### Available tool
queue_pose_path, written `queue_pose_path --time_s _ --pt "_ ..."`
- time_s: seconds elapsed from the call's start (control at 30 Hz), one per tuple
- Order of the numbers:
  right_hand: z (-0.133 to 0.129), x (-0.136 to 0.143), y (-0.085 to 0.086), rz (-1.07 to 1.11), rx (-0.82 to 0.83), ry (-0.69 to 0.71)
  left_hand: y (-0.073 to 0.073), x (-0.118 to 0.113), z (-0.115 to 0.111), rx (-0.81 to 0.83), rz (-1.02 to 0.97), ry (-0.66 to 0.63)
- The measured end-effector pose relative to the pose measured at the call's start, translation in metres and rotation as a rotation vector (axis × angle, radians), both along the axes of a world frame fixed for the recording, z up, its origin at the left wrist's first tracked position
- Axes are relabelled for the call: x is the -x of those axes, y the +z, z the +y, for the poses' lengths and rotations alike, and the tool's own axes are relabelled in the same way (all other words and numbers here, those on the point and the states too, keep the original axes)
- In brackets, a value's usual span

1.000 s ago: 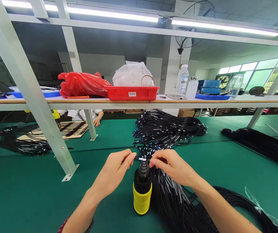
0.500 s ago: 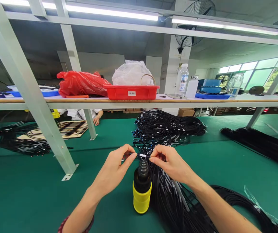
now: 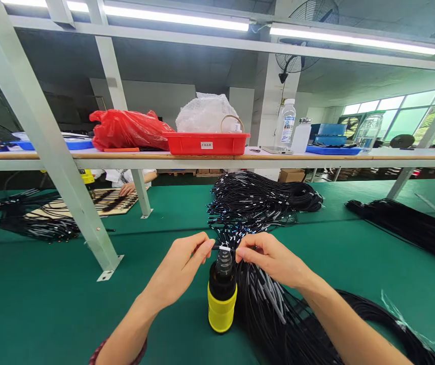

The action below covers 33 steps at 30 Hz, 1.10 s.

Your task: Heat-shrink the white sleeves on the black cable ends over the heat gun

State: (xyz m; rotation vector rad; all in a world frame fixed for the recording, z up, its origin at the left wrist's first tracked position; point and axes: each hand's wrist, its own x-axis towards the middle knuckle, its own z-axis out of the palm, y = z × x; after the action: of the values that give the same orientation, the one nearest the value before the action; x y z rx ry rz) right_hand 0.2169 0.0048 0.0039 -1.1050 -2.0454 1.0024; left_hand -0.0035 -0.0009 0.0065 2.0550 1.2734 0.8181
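Pinching one black cable [image 3: 224,248] — left hand [image 3: 181,266], right hand [image 3: 273,258] — above yellow bottle [image 3: 222,299].

Table mat [image 3: 31,304] green. Tool [image 3: 222,299] yellow body, black ribbed top. Cable bundle [image 3: 274,314] black, grey-white end sleeves. White tag [image 3: 224,248] on held cable. 12 o'clock: red tray [image 3: 207,144], red bag [image 3: 126,129]. Frame post [image 3: 50,152] white.

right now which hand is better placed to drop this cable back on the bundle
Right. The right hand pinches the cable directly over the black cable bundle, while the left hand sits across the yellow bottle, away from it.
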Motion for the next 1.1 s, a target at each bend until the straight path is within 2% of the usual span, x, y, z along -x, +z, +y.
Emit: queue_pose_path --time_s 0.23,0.4,0.53,0.63,0.8,0.93,1.1 --pt "0.006 0.008 -0.007 0.061 0.005 -0.146 -0.002 -0.002 0.003 -0.052 -0.048 0.034" --pt "-0.001 0.006 -0.003 0.011 -0.097 -0.171 -0.002 -0.001 -0.002 -0.084 -0.02 0.055" --pt "-0.022 0.0 0.0 -0.033 0.003 -0.051 -0.005 0.001 -0.016 -0.062 0.014 0.069" --pt "-0.037 -0.002 -0.003 -0.014 0.074 -0.003 -0.01 0.0 -0.028 -0.023 0.008 0.086" --pt "-0.052 -0.002 -0.011 -0.021 0.048 -0.011 -0.016 0.002 -0.048 0.017 0.005 0.117" --pt "-0.063 -0.001 -0.016 -0.044 0.039 -0.03 -0.019 0.005 -0.068 0.034 0.0 0.084" --pt "-0.079 0.001 -0.03 -0.037 0.058 -0.084 -0.029 0.004 -0.085 0.003 -0.009 0.087"
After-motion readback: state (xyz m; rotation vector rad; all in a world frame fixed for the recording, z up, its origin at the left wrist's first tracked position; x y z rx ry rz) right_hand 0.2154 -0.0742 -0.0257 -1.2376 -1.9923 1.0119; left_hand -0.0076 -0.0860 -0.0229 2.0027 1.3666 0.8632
